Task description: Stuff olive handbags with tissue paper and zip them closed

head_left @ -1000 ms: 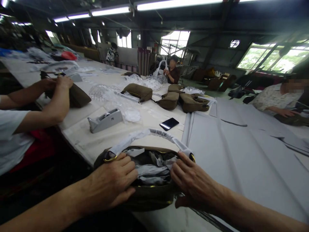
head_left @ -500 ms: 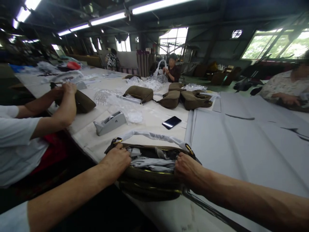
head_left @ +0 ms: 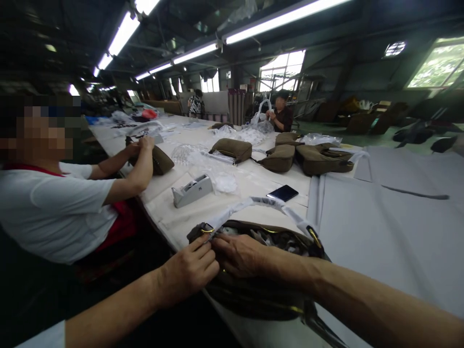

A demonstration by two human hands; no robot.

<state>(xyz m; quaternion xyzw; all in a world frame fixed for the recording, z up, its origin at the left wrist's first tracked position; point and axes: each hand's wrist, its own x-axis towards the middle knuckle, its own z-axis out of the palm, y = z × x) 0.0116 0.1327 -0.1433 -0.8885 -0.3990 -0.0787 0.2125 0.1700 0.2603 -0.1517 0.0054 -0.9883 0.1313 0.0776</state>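
Left hand and right hand meet at one end of the brown bag: the left is closed on the bag's left end, while the right has its fingers laid over the near rim just beside; the fingertips overlap in dim light, so whether the right pinches anything cannot be told. Largest item first: the pale table stretches away ahead, its left edge slanting down toward the wearer and passing under the bag's left portion; a grey sheet covers the table's right side. At the near end of the table, the bag has its long axis running from the left edge toward the sheet, right end somewhat closer to the wearer. Consequently nearly all of the bag lies to the right of the grip. Of the two, the left hand is nearer the left end, coming in from outside the table's left edge; the right reaches across, its forearm over the bag's right half. Handle, wrapped in white, arches above the mouth, which stands open, gold zip teeth visible along the far rim. Smallest noted: a gold ring at the handle's left foot, directly above the left fingertips.
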